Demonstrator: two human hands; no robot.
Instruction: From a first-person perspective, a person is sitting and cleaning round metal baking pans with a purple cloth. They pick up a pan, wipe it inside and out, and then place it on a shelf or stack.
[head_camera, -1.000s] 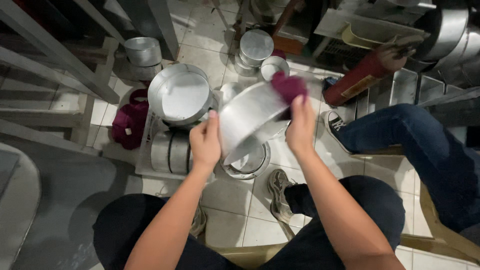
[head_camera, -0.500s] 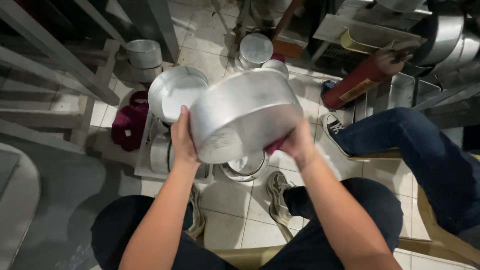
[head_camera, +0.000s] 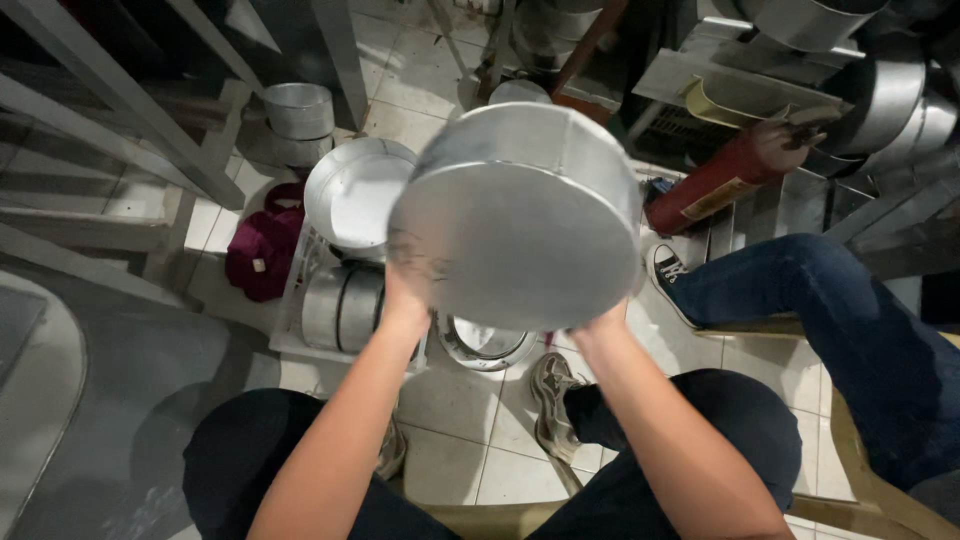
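I hold a round metal pan (head_camera: 520, 220) up in front of me with both hands, its flat bottom turned toward the camera. My left hand (head_camera: 405, 300) grips its lower left rim. My right hand (head_camera: 598, 328) holds the lower right rim, mostly hidden behind the pan. Just below the pan, another small round metal pan (head_camera: 487, 345) lies on the tiled floor between my feet. The purple cloth seen earlier is out of sight.
A white crate (head_camera: 290, 330) at left carries an open round pan (head_camera: 355, 190) and metal cylinders. A maroon cloth (head_camera: 262, 250) lies beside it. A red cylinder (head_camera: 725, 180) lies at right. Another person's leg in jeans (head_camera: 820, 310) stretches in from the right.
The pan has been turned and lifted closer to the camera, from showing its side to showing its flat bottom. The purple cloth in my right hand is no longer visible.
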